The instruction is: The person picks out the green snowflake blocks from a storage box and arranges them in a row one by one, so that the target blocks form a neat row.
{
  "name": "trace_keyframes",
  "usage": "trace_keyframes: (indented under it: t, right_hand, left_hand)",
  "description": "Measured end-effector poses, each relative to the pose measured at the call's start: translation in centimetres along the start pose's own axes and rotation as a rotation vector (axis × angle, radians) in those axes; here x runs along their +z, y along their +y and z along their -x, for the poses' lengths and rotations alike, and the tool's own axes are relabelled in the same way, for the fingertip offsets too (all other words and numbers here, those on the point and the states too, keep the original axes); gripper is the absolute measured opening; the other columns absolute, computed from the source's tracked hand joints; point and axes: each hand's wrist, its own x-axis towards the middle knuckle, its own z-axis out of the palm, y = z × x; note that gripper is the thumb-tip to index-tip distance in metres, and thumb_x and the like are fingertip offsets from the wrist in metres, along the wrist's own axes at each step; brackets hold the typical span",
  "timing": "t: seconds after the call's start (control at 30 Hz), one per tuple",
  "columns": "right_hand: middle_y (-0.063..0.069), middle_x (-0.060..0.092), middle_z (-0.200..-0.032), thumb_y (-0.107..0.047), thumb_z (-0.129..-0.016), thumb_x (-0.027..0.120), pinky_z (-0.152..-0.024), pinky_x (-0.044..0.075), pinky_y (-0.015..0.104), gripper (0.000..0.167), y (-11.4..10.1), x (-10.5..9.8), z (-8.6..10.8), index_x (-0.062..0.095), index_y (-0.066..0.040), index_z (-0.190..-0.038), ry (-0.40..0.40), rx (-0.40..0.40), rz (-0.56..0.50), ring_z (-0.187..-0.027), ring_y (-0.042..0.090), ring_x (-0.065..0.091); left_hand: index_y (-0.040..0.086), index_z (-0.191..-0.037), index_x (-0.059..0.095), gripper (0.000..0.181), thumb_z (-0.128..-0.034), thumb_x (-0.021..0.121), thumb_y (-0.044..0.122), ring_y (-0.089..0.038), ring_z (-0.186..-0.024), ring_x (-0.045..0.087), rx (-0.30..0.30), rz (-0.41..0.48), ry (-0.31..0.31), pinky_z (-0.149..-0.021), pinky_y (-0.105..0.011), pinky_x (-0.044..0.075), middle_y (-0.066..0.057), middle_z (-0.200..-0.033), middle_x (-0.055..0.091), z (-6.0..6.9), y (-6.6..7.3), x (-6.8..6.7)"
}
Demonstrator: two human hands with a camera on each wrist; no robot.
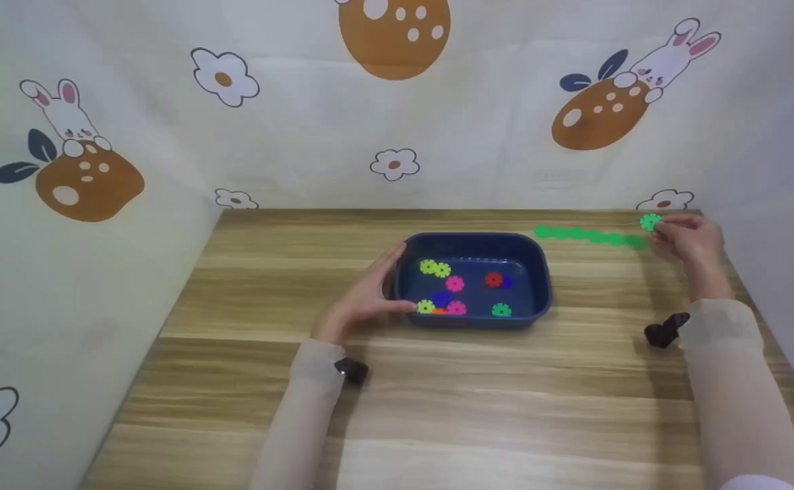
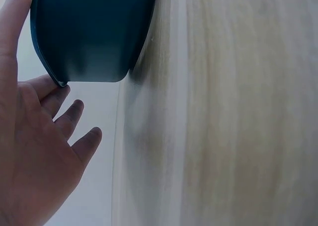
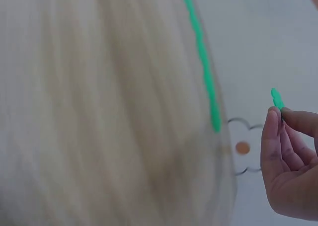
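Around the left end of a dark blue plastic bin point(image 1: 473, 322) my left hand point(image 1: 368, 291) is spread, its thumb at the near corner and fingertips at the far corner. In the left wrist view those fingers look mostly straight against the rim. My right hand point(image 1: 692, 241) pinches a green notched flower disc point(image 1: 650, 222) between thumb and fingertips, raised above the table. Just left of it, a row of green flower discs point(image 1: 587, 236) lies on the table, partly overlapping one another. In the right wrist view the held disc point(image 3: 277, 98) shows edge-on.
Inside the bin lie several flower discs, among them yellow point(image 1: 428, 266), pink point(image 1: 454, 284), red point(image 1: 492, 280), blue point(image 1: 441, 299) and green point(image 1: 501, 309) ones. A patterned cloth point(image 1: 315, 129) encloses the wooden table point(image 1: 247, 381) at the back and sides.
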Motion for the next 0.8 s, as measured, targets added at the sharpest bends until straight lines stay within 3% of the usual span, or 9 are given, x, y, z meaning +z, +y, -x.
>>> trace_keyframes:
  t: [0.17, 0.43, 0.53, 0.63, 0.8]
  right_hand:
    - [-0.009, 0.066, -0.069, -0.004, -0.092, 0.067, -0.070, 0.060, 0.018, 0.013, 1.3, -1.5, -1.0, 0.061, -0.010, -0.101, 0.066, 0.065, 0.041, -0.067, 0.003, 0.068]
    - [-0.016, 0.060, -0.056, -0.008, -0.095, 0.062, -0.070, 0.059, 0.016, 0.007, 2.3, -2.0, -2.4, 0.058, -0.013, -0.097, 0.155, 0.118, 0.321, -0.057, -0.004, 0.066]
    - [-0.018, 0.057, -0.053, -0.009, -0.096, 0.061, -0.069, 0.059, 0.015, 0.007, 2.3, -1.8, -2.6, 0.061, -0.012, -0.102, 0.159, 0.093, 0.416, -0.055, -0.005, 0.065]
    - [-0.019, 0.053, -0.052, -0.008, -0.095, 0.060, -0.068, 0.059, 0.016, 0.019, 2.3, -1.7, -2.5, 0.064, -0.006, -0.113, 0.146, 0.047, 0.527, -0.054, -0.007, 0.064]
    - [-0.020, 0.055, -0.055, -0.009, -0.095, 0.058, -0.072, 0.059, 0.015, 0.033, 2.2, -1.7, -2.2, 0.060, 0.000, -0.126, 0.105, 0.037, 0.526, -0.057, -0.007, 0.065]
  left_hand:
    - [0.021, -0.162, 0.012, 0.115, -0.0759, 0.084, 0.046, -0.027, -0.156, 0.013, -0.016, -0.015, -0.008, -0.127, -0.049, 0.016, -0.005, -0.170, 0.011, 0.1, 0.1, -0.1]
    - [0.023, -0.162, 0.012, 0.113, -0.0767, 0.084, 0.041, -0.025, -0.156, 0.012, -0.035, -0.019, -0.002, -0.127, -0.048, 0.016, -0.001, -0.170, 0.012, 0.1, 0.2, -0.1]
    - [0.024, -0.162, 0.012, 0.113, -0.0765, 0.085, 0.040, -0.025, -0.156, 0.012, -0.037, -0.012, 0.002, -0.127, -0.049, 0.016, 0.000, -0.170, 0.012, 0.2, 0.2, -0.1]
    - [0.024, -0.162, 0.013, 0.113, -0.0762, 0.085, 0.040, -0.026, -0.156, 0.012, -0.036, -0.010, 0.007, -0.126, -0.050, 0.016, -0.001, -0.170, 0.012, 0.2, 0.3, -0.1]
    - [0.020, -0.162, 0.014, 0.112, -0.0768, 0.085, 0.039, -0.031, -0.156, 0.011, -0.011, -0.021, 0.000, -0.126, -0.052, 0.016, -0.009, -0.169, 0.011, 0.1, 0.2, -0.1]
